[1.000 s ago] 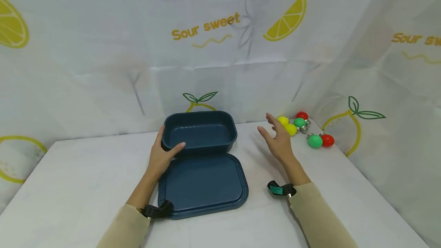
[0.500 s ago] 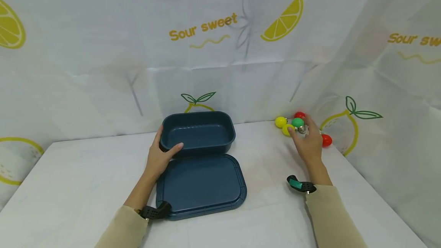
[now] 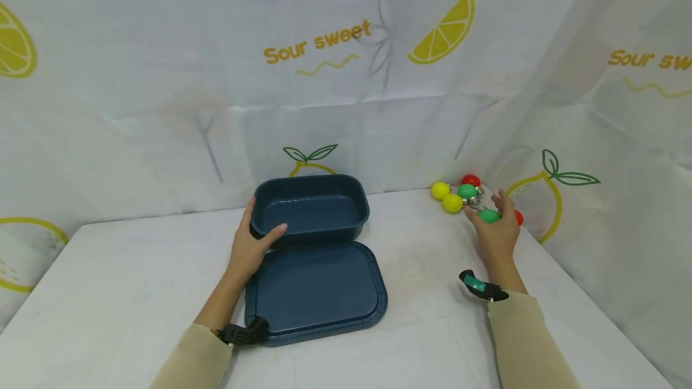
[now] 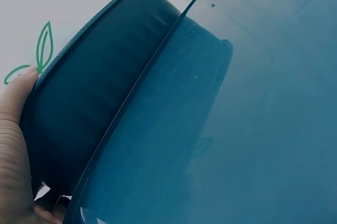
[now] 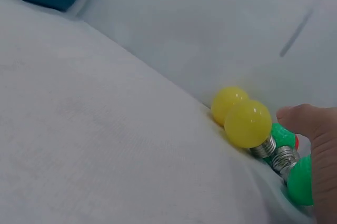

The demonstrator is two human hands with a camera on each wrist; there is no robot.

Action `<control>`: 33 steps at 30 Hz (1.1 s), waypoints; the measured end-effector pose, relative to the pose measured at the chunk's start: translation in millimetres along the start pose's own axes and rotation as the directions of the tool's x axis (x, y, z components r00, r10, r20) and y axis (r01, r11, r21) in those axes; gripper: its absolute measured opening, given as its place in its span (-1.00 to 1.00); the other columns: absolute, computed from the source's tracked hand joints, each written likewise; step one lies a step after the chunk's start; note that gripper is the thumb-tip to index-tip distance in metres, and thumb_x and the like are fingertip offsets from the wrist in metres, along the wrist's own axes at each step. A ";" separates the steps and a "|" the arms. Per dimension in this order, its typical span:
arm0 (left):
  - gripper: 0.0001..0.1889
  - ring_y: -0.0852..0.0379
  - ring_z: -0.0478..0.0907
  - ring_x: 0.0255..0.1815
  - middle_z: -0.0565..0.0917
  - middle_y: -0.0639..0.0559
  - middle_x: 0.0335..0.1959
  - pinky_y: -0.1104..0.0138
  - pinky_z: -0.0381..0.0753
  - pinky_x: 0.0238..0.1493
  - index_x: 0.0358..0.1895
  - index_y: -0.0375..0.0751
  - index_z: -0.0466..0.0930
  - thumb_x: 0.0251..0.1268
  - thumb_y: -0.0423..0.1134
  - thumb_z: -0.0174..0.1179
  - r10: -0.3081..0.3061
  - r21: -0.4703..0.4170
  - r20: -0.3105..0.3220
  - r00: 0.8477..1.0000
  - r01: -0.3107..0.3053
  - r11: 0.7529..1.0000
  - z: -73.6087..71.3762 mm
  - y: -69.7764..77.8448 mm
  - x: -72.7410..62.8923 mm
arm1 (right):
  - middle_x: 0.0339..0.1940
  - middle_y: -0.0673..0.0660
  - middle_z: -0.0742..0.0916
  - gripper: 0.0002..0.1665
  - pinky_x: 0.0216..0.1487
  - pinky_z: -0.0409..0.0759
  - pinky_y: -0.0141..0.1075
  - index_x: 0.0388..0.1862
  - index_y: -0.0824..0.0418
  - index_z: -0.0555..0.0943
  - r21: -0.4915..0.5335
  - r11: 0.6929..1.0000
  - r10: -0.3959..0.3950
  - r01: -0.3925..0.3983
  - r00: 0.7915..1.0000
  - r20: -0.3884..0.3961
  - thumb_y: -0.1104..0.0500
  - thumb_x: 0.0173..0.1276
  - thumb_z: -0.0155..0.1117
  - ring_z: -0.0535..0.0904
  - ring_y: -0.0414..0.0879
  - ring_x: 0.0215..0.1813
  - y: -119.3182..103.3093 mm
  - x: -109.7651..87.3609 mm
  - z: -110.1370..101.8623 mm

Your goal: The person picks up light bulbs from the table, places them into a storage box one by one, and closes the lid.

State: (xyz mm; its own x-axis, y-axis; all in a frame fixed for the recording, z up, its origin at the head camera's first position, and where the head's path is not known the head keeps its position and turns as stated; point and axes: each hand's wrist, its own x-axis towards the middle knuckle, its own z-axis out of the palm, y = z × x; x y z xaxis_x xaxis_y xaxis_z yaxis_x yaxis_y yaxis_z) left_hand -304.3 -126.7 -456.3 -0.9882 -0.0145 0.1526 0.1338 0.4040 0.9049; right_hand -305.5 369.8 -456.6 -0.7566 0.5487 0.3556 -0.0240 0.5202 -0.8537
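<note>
My left hand [image 3: 250, 249] grips the left end of a dark blue rectangular box [image 3: 310, 236], its thumb at the front rim and its fingers along the left side. The thumb also shows at the box wall [image 4: 95, 71] in the left wrist view. My right hand [image 3: 498, 232] is at a green light bulb [image 3: 489, 216], thumb and fingers spread to either side of it. A red bulb [image 3: 519, 218] is partly hidden behind this hand. In the right wrist view, the thumb overlaps the green bulb [image 5: 300, 182] and points toward the yellow bulbs.
A flat dark blue lid [image 3: 319, 293] lies on the white table right in front of the box. More bulbs lie at the back right: two yellow ones [image 3: 452, 203], a green one [image 3: 467, 191] and a red one [image 3: 471, 180]. A printed cloth wall [image 3: 324, 119] rises behind.
My right hand has moved right, past the yellow bulbs, and then lower to the green bulb nearest the front. The left hand stays on the box.
</note>
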 end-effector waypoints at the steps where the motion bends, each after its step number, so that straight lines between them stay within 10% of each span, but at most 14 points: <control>1: 0.05 -0.12 -0.10 0.71 -0.06 0.03 0.70 -0.19 -0.01 0.62 0.67 0.24 -0.25 0.29 0.11 0.31 -0.001 0.001 -0.001 1.000 0.001 1.000 0.1 0.0 0.0 | 0.56 0.10 0.44 -0.02 0.60 0.26 0.02 0.63 -0.03 0.16 -0.011 1.000 0.009 -0.008 1.000 0.011 0.03 0.33 0.44 0.28 0.06 0.58 -0.1 0.0 -0.4; 11: 0.05 -0.10 -0.11 0.71 -0.07 0.05 0.70 -0.18 -0.04 0.63 0.67 0.22 -0.24 0.28 0.11 0.32 0.011 -0.007 -0.001 1.000 -0.012 1.000 0.0 -0.8 -0.3 | 0.43 0.35 0.52 -0.35 0.48 0.33 0.20 0.50 0.19 0.41 -0.198 0.977 0.104 -0.082 0.989 0.104 0.13 0.46 0.26 0.36 0.28 0.44 -1.4 1.3 -0.4; 33: 0.04 -0.09 -0.13 0.72 -0.06 0.05 0.70 -0.17 -0.03 0.63 0.67 0.23 -0.21 0.27 0.11 0.33 0.002 -0.020 -0.001 1.000 -0.002 1.000 0.7 -0.5 -0.2 | 0.42 0.34 0.52 -0.38 0.48 0.37 0.16 0.46 0.16 0.46 -0.153 0.969 0.199 -0.194 0.980 0.016 0.07 0.47 0.28 0.34 0.25 0.44 0.6 3.6 3.4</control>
State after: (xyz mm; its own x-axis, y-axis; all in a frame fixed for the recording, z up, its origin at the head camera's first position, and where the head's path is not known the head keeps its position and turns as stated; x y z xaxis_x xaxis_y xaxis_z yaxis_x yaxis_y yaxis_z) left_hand -304.2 -126.3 -457.1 -0.9879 -0.0148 0.1546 0.1370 0.3852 0.9126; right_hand -310.4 369.9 -457.1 -0.7566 0.6307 0.1724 0.2238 0.4975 -0.8381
